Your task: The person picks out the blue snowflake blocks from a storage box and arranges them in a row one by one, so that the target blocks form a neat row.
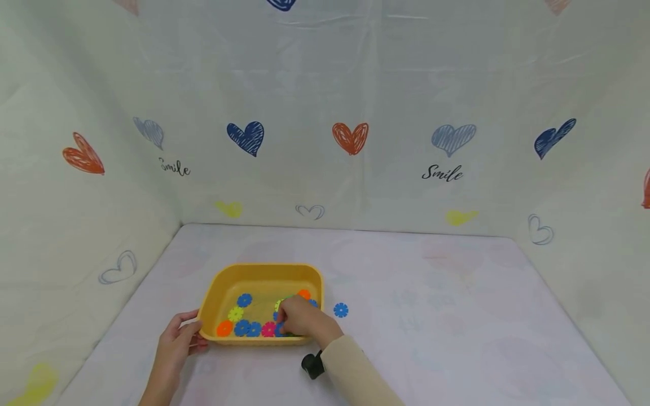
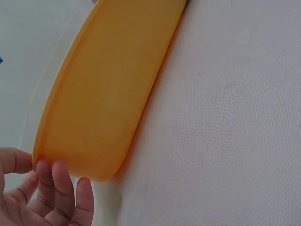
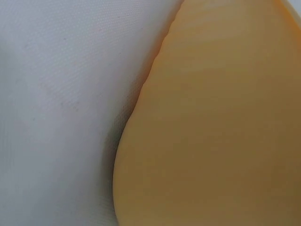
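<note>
Left hand (image 1: 176, 339): pinches the rim of the yellow tray (image 1: 261, 282) at its left end.
Right hand (image 1: 303, 318): reaches down inside; whether its fingertips hold a piece, I cannot tell.
Yellow tray: on the counter (image 1: 431, 304), just right of the left hand, beneath the right hand.
Flower-shaped pieces (image 1: 241, 328): blue, yellow, orange and pink, in the tray, mostly left of the right hand.
Loose blue piece (image 1: 341, 309): on the counter, right of the right hand.
</note>
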`<state>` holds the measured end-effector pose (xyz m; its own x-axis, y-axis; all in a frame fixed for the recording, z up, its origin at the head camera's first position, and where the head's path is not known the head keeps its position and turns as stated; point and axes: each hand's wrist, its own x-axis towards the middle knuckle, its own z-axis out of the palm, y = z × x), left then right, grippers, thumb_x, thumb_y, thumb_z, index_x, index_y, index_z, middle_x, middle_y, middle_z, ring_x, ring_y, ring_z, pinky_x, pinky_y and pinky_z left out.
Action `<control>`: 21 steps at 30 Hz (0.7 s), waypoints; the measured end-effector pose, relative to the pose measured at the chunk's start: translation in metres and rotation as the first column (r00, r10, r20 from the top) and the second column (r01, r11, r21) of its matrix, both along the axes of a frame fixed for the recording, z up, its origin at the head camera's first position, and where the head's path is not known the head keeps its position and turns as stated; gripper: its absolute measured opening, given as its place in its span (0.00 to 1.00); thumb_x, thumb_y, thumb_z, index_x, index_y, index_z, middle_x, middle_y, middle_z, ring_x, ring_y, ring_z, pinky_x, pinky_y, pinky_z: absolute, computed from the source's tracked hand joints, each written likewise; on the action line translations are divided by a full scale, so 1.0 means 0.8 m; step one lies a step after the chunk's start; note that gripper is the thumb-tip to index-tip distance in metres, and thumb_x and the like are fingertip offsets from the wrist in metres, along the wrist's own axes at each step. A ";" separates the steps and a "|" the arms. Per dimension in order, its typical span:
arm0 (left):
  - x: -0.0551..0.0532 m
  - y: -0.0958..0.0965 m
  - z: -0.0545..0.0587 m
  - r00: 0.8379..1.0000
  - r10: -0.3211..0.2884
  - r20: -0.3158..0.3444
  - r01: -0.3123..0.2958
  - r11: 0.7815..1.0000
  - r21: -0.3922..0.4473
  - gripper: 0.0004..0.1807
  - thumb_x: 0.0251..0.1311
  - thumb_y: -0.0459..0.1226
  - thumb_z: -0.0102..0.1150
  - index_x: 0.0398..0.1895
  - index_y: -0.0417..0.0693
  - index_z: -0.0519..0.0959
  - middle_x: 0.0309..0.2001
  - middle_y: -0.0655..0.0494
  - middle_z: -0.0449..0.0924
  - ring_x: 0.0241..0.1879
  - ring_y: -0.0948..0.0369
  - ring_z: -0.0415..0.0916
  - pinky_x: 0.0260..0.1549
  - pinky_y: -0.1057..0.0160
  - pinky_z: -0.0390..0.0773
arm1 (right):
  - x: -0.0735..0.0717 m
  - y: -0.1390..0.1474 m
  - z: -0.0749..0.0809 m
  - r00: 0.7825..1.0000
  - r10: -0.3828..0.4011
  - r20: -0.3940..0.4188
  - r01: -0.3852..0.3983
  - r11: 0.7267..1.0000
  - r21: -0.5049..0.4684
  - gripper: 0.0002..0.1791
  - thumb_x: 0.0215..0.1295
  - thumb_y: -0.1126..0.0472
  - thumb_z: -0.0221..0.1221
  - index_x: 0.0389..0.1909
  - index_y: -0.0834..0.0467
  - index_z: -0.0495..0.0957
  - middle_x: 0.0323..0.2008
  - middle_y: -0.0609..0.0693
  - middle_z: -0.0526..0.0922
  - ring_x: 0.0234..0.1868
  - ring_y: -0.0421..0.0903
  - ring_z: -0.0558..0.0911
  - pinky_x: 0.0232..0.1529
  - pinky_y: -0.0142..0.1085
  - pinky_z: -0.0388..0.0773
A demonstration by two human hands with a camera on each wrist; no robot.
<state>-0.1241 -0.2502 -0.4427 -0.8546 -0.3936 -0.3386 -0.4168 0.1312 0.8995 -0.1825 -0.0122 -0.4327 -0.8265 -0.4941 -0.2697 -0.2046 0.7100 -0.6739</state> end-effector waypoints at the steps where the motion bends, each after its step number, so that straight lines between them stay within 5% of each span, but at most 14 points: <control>1: 0.001 0.000 0.001 1.000 -0.002 -0.002 0.002 1.000 0.001 0.16 0.64 0.38 0.45 0.53 0.42 0.66 0.23 0.65 0.77 0.22 0.63 0.77 0.25 0.68 0.80 | 0.000 0.000 0.000 1.000 0.001 -0.004 -0.001 1.000 -0.017 0.03 0.55 0.66 0.63 0.27 0.57 0.77 0.23 0.43 0.73 0.27 0.39 0.70 0.29 0.26 0.71; 6: 0.002 -0.005 -0.006 1.000 -0.014 -0.028 0.014 1.000 -0.001 0.19 0.64 0.39 0.46 0.56 0.38 0.64 0.23 0.64 0.77 0.21 0.61 0.77 0.24 0.67 0.80 | -0.002 0.000 -0.001 1.000 -0.018 0.003 0.018 0.992 -0.122 0.03 0.58 0.65 0.60 0.27 0.57 0.77 0.23 0.43 0.73 0.24 0.39 0.71 0.26 0.25 0.70; 15: -0.013 -0.023 -0.045 1.000 0.008 0.007 -0.008 1.000 -0.008 0.20 0.64 0.40 0.45 0.58 0.44 0.63 0.23 0.65 0.77 0.22 0.62 0.78 0.26 0.66 0.81 | -0.002 0.005 0.002 0.996 -0.087 -0.018 0.081 0.968 -0.237 0.02 0.60 0.60 0.60 0.30 0.53 0.78 0.23 0.43 0.73 0.23 0.38 0.70 0.24 0.25 0.69; 21: -0.005 -0.015 -0.026 1.000 -0.024 -0.015 0.024 1.000 0.018 0.18 0.64 0.40 0.46 0.55 0.44 0.65 0.24 0.64 0.78 0.23 0.61 0.78 0.26 0.66 0.81 | 0.004 0.018 0.015 0.990 -0.139 -0.033 0.119 0.930 -0.348 0.03 0.60 0.58 0.60 0.32 0.53 0.78 0.25 0.42 0.74 0.28 0.37 0.71 0.29 0.24 0.71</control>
<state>-0.1282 -0.2620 -0.4631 -0.8688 -0.3667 -0.3328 -0.4004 0.1247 0.9078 -0.1791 0.0025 -0.4204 -0.8981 -0.4365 -0.0532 -0.1716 0.4592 -0.8716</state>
